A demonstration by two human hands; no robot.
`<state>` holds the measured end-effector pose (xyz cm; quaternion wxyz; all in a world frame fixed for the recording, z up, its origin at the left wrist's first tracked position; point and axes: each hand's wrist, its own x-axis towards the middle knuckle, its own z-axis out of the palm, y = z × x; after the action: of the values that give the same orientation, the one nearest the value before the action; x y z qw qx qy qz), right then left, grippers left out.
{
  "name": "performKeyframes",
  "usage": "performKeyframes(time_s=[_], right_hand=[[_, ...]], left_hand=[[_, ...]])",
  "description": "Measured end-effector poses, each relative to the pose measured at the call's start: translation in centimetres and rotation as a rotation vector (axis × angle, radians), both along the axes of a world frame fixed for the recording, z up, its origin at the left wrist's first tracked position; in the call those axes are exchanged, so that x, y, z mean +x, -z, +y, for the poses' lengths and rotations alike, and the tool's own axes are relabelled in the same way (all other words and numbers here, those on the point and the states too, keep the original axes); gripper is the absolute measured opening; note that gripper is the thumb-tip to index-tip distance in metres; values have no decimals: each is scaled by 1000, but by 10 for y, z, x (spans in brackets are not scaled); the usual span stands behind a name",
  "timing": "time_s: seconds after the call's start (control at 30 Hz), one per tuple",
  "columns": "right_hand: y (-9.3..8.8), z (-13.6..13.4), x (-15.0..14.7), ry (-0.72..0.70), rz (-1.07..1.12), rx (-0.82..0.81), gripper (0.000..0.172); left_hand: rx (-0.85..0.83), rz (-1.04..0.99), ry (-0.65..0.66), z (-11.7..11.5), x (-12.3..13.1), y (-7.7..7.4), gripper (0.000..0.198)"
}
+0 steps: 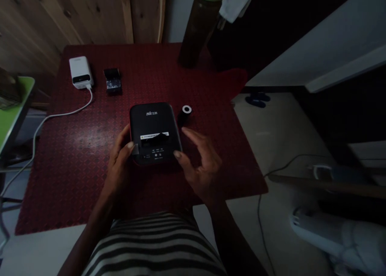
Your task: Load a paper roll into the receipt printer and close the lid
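The left hand (118, 157) grips the black, round-cornered, white-labelled box (155, 125) at eight o'clock; the right hand (205, 163) spreads at four.

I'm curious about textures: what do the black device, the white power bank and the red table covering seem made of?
Black device: probably hard plastic, smooth, given its moulded, rounded corners. White power bank: likely plastic too; its casing looks smooth and grainless. Red table covering: perhaps vinyl or coated cloth; its patterned surface shows soft glare.
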<state>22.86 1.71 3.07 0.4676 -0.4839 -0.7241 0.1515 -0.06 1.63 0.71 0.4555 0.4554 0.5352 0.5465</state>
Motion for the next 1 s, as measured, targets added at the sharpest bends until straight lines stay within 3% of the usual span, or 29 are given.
performKeyframes(time_s=[0.17,0.4,0.77,1.0], right_hand=[[34,-17,-1,16,94,-218,52],[56,-19,-16,-1,91,-253,59],[59,-18,-15,-42,144,-249,64],[58,-18,-16,-37,162,-282,67]], left_hand=[[-77,-101,-25,-8,1,-9,50],[-113,-154,-29,-2,3,-19,43],[-181,-223,-140,-1,12,-29,46],[-101,-123,-140,-5,12,-11,50]])
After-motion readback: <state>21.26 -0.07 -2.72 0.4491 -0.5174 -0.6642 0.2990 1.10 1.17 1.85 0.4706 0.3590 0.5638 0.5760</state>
